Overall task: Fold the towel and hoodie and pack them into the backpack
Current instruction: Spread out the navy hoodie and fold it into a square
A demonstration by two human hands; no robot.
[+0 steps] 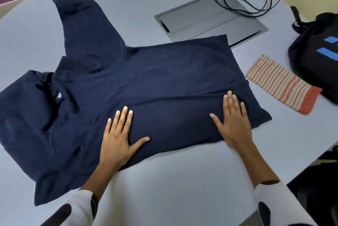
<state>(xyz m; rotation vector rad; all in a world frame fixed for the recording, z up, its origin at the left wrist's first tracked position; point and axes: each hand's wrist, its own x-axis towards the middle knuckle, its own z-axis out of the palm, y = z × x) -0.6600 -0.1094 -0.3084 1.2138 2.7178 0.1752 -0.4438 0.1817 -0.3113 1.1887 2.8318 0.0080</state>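
Both hands lie flat with fingers straight on the navy hoodie (146,79): the left hand (117,139) presses near its middle, the right hand (233,125) near its hem end. One sleeve is folded across the body under the palms; the other stretches away up the grey table (173,180). Just beside the hem lies the folded striped towel (281,84), touching the black backpack (318,51). Farther off, black cables (243,0) loop over a grey cable hatch (210,18).

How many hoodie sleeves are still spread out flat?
1: one sleeve stretches toward the table's far left. The other seems folded in along the hoodie near edge, under the left hand and right hand.
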